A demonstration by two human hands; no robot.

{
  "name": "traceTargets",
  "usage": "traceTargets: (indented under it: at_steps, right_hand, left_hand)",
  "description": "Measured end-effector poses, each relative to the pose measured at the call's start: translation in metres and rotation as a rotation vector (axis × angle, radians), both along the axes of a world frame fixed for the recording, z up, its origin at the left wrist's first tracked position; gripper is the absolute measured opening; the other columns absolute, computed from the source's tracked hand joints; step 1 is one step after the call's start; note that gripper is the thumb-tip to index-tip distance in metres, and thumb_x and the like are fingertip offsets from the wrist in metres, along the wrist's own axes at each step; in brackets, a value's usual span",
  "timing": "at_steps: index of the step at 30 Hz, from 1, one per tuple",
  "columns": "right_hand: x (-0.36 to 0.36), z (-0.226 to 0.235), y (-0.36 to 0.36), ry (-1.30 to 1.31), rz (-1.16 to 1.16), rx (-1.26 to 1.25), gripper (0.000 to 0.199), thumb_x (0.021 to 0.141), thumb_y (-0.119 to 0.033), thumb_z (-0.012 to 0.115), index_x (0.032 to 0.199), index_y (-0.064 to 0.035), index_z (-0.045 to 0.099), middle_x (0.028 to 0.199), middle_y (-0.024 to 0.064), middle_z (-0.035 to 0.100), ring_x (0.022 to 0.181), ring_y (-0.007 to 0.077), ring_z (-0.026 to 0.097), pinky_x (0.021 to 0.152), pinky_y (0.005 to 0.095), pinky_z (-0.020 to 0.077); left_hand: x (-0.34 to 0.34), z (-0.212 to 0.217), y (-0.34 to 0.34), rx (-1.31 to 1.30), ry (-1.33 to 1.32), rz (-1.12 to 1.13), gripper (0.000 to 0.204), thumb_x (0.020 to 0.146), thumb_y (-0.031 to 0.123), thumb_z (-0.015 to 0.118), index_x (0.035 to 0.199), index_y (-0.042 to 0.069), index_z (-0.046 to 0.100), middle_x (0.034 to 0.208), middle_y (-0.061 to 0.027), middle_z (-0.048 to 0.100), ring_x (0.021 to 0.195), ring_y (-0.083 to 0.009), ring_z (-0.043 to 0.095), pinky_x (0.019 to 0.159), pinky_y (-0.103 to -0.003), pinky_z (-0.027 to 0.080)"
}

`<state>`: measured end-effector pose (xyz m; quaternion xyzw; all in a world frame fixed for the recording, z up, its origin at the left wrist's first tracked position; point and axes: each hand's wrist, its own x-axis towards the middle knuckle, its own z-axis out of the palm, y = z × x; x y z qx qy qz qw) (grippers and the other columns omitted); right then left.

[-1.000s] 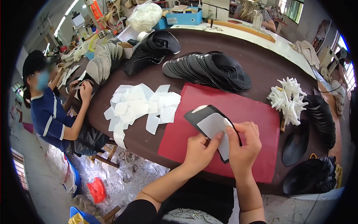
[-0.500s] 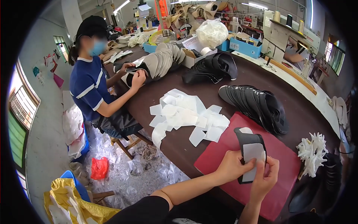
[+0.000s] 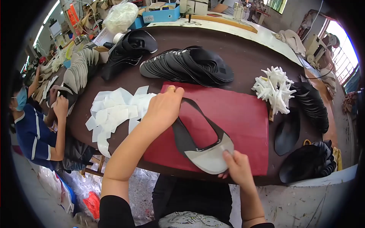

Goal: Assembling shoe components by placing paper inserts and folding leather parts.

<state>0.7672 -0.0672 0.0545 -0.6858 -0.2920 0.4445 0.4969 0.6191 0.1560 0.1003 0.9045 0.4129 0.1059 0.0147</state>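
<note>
Left hand (image 3: 166, 104): back turned up, fingers bent down at the far end of a black shoe piece (image 3: 184, 138). Fingertips out of sight — cannot tell whether they grip it or merely lie against it. Right hand (image 3: 238, 167): closed on the near end of the same piece, thumb on top of the pale grey toe part (image 3: 209, 159), fingers curled under its edge. The shoe piece spans the space between the two hands as a long open loop, over a red mat (image 3: 243, 117); contact with the mat not clear.

About the left hand: white sheets (image 3: 114, 110) in a loose overlapping heap just to its left; a stack of black shoe parts (image 3: 186, 66) beyond it; a second black stack (image 3: 129, 49) farther off. Well to its left, a co-worker (image 3: 36, 131) in a blue striped shirt, beside a row of pale pieces (image 3: 80, 68).

About the right hand: a white spiky bundle (image 3: 275, 89) beyond and to the right; a flat black piece (image 3: 288, 131) nearer; a black pile (image 3: 304, 163) to the right — near the edge of the brown table (image 3: 243, 57).
</note>
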Motion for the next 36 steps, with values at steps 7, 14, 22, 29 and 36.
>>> traceTargets:
  at_steps: [7, 14, 22, 29, 36]
  right_hand:
    - [0.065, -0.001, -0.019, -0.429, 0.044, -0.208, 0.028, 0.095, -0.015, 0.058, 0.077, 0.0052, 0.065, 0.055, 0.0058, 0.059, 0.046, 0.0142, 0.053, 0.046, 0.0254, 0.0428]
    - [0.195, -0.052, -0.071, -1.133, -0.508, -0.017, 0.017, 0.081, -0.008, 0.072, 0.097, -0.0021, 0.069, 0.087, 0.0067, 0.068, 0.070, 0.0182, 0.061, 0.063, 0.0263, 0.0479]
    - [0.245, -0.075, -0.085, -1.336, -0.399, -0.100, 0.018, 0.083, -0.012, 0.068, 0.099, -0.0036, 0.067, 0.100, 0.0079, 0.066, 0.089, 0.0274, 0.059, 0.080, 0.0349, 0.0490]
    - [0.237, -0.053, -0.107, -1.270, -0.682, -0.209, 0.023, 0.088, -0.022, 0.066, 0.103, -0.0034, 0.068, 0.104, 0.0090, 0.062, 0.091, 0.0287, 0.060, 0.085, 0.0355, 0.0494]
    - [0.219, -0.066, -0.095, -1.334, -0.745, -0.390, 0.034, 0.088, -0.030, 0.069, 0.111, -0.0058, 0.068, 0.111, 0.0143, 0.058, 0.093, 0.0291, 0.061, 0.081, 0.0377, 0.0507]
  left_hand:
    - [0.103, -0.044, -0.048, 0.493, -0.226, -0.240, 0.060, 0.079, 0.020, 0.072, 0.133, 0.006, 0.051, 0.132, -0.0129, 0.055, 0.118, -0.0295, 0.052, 0.098, -0.046, 0.041]
    - [0.080, -0.090, -0.120, -0.123, -0.123, -0.648, 0.052, 0.081, 0.028, 0.073, 0.128, 0.011, 0.058, 0.141, -0.0140, 0.050, 0.130, -0.0361, 0.044, 0.108, -0.052, 0.034]
    - [0.092, -0.077, -0.132, -0.243, -0.239, -0.589, 0.051, 0.079, 0.026, 0.076, 0.122, 0.007, 0.059, 0.134, -0.0140, 0.054, 0.124, -0.0358, 0.048, 0.107, -0.052, 0.034]
    - [0.174, -0.053, -0.134, -0.141, -0.516, -0.743, 0.030, 0.083, 0.024, 0.071, 0.102, 0.003, 0.060, 0.109, -0.0122, 0.059, 0.093, -0.0288, 0.056, 0.082, -0.039, 0.046]
    - [0.348, -0.144, -0.188, -0.164, -0.375, -0.614, 0.023, 0.085, 0.021, 0.063, 0.088, 0.000, 0.057, 0.083, -0.0190, 0.063, 0.068, -0.0343, 0.064, 0.061, -0.042, 0.053]
